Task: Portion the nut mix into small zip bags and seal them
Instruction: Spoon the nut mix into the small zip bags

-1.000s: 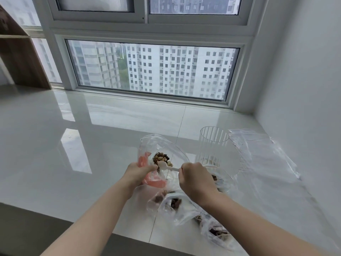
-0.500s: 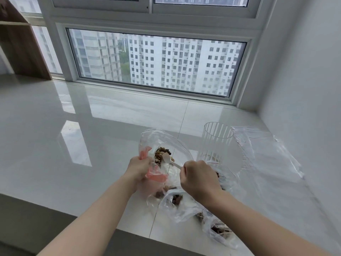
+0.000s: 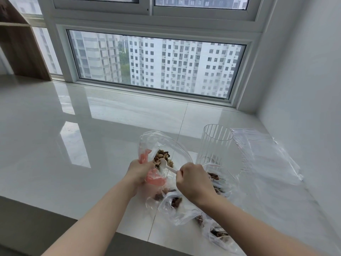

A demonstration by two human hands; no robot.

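Observation:
My left hand [image 3: 140, 171] grips the rim of a large clear bag [image 3: 162, 143] with pink print, holding it open. Brown and tan nut mix [image 3: 162, 157] lies inside it. My right hand [image 3: 193, 179] holds the handle of a small white plastic spoon [image 3: 166, 165]; its bowl sits in the bag's mouth against the nuts. Below my hands lie small zip bags with nuts in them: one [image 3: 175, 206] under my right wrist, another [image 3: 218, 235] at the lower right. A further small bag [image 3: 215, 177] with a red zip line sits by the glass.
A tall ribbed clear glass [image 3: 215, 145] stands right of the big bag. A stack of flat clear bags [image 3: 265, 156] lies by the right wall. The glossy white sill [image 3: 73, 137] stretches left; its front edge runs near me. A wooden shelf [image 3: 20, 45] stands far left.
The spoon's bowl has gone a little deeper into the bag against the nuts. My view has tipped slightly, so everything sits a bit lower in frame. Both hands keep their holds.

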